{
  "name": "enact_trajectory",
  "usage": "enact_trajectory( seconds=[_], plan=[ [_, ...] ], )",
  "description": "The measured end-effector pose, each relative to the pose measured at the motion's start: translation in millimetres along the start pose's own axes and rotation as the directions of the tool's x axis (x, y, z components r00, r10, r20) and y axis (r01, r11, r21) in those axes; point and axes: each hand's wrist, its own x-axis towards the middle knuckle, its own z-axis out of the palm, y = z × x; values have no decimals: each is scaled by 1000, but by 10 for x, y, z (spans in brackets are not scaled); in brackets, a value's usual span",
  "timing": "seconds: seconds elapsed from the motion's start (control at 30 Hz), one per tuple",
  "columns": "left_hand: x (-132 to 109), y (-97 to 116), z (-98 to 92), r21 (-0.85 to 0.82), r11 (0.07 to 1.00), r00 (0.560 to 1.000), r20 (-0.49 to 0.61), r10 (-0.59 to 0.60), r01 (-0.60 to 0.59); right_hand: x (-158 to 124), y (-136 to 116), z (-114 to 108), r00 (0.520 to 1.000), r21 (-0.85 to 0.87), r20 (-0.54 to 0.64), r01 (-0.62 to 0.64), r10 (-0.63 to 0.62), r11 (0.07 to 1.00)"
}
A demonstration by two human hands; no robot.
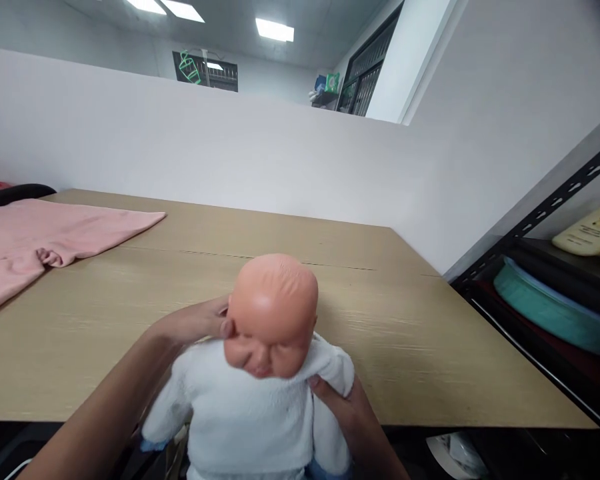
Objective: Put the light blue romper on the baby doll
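Tabletop [420,360] behind; left hand [203,322] clasps doll's head [275,310]; right hand [341,407], half-hidden, apparently grips shirt [250,423].

Wht wall [230,160] behind brn tbl [430,360]

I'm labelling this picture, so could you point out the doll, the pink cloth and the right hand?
Doll [253,408]: head view, on its clothed chest.
Pink cloth [73,230]: head view, on the smooth upper surface.
Right hand [343,405]: head view, near the base of the thumb.

Room over tabletop [420,347] right of doll [255,407]; wall [260,153] blocks beyond.
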Motion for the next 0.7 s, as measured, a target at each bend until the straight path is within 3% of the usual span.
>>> enact_trajectory(
  seconds=[0.1, 0.17, 0.33, 0.53, 0.7],
  plan=[
    [252, 9, -39, -13, 998, 996, 52, 70, -69, 173, -51, -13, 997, 26, -26, -67, 68, 997],
    [438, -61, -84, -51, 995, 996, 30, 84, -82, 289, -99, -23, 994, 48, -10, -104, 105, 993],
    [808, -224, -234, -100, 995, 999, -32, 0, -3, 654, -145, -102, 983, 55, 87, -167, 162, 984],
    [1222, -172, -373, -220, 966, 989, -8, -144, 139, 1212, -167, -156, 973, 52, 117, -208, 201, 977],
    [1507, -126, -428, -318, 941, 993, 20, -119, 119, 1582, -217, -197, 979, 1, 133, -154, 152, 988]
  ],
)
